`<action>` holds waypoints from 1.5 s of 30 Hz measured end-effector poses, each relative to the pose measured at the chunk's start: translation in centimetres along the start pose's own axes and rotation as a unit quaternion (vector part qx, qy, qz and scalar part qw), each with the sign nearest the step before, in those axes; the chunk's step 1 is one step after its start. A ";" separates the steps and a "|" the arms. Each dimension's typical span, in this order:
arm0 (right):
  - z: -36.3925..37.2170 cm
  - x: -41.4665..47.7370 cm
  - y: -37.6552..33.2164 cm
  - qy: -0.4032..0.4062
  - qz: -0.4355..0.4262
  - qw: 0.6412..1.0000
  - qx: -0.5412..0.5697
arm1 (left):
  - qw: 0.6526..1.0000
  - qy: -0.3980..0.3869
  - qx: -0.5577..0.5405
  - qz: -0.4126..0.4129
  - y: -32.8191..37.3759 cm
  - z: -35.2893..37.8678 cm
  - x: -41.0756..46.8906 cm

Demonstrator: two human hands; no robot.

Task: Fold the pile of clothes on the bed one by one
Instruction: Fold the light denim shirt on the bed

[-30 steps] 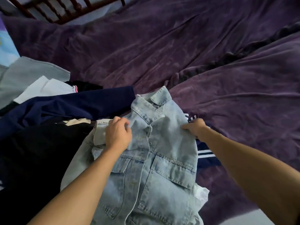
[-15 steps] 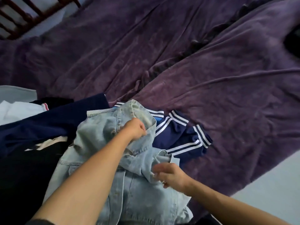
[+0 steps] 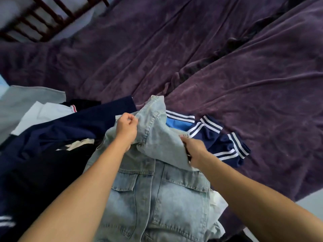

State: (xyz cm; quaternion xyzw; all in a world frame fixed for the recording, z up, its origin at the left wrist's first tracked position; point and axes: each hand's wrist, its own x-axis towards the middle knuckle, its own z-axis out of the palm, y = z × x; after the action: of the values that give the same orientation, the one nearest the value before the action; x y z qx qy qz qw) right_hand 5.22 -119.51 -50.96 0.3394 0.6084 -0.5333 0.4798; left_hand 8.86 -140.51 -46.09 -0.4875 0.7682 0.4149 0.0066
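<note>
Gripping the denim jacket with both hands, its top end raised off the pile. My left hand pinches the collar edge with thumb and curled fingers, at about 11 o'clock on the jacket. My right hand is closed on a turned-over flap of denim at about 1 o'clock; it is a bit blurred, so I can't tell exactly which fingers hold. The hands are near each other, not touching, with denim between them. The jacket sits at 6 o'clock in view, front up, chest pockets and button line showing, its lower part lying on other clothes. The rest of the pile is at 9 o'clock: navy garment, black garment, white garment, grey garment. A striped navy garment lies at 3 o'clock of the jacket, partly under it. The purple blanket runs from 12 to 3 o'clock, with the wooden headboard far off at 11 o'clock. My read on the step: pulling one item out of the pile, no fold made yet and no folded stack in view. The next move calls for lifting the jacket clear, taking it toward 1 o'clock and laying it flat. My hands should spread to the shoulders, since this hold is bunched by the collar. The striped piece may drag along.
</note>
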 end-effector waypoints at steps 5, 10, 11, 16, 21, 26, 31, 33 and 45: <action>-8.0 1.1 -3.8 0.223 -0.246 0.902 -0.276 | 0.998 -0.052 -0.040 0.012 -0.5 0.8 -0.3; -12.6 3.7 -5.8 0.301 -0.178 0.861 -0.369 | 0.988 -0.041 0.142 0.031 -1.5 0.8 1.8; -12.5 4.2 -6.2 0.304 -0.185 0.845 -0.399 | 0.980 -0.038 0.190 0.038 -1.8 0.7 2.5; -8.6 7.5 -8.1 0.190 -0.300 0.810 -0.466 | 0.939 -0.038 0.322 0.113 -2.5 1.7 8.0; -7.6 10.4 -7.4 0.099 -0.252 0.772 -0.574 | 0.915 -0.175 0.363 0.017 -3.7 3.5 10.5; -9.5 6.3 -4.9 0.207 -0.452 0.693 -0.522 | 0.945 -0.179 0.263 0.073 -3.8 1.9 7.9; -9.2 -1.7 -5.4 0.249 -0.551 0.667 -0.435 | 0.968 -0.161 0.145 0.124 -0.2 -2.6 3.9; -8.9 -5.2 -5.6 0.254 -0.588 0.659 -0.395 | 0.969 -0.186 0.107 0.124 1.5 -4.7 2.2; -6.8 -30.6 -4.5 0.227 -0.741 0.592 -0.223 | 0.897 -0.436 -0.046 0.054 5.4 -20.2 -14.9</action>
State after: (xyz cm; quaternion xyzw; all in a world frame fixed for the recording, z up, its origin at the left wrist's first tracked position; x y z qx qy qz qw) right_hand 9.05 -110.73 -20.74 -0.2360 0.8389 -0.4586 -0.1737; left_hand 20.60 -141.44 -23.24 -0.2154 0.6939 0.6201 0.2960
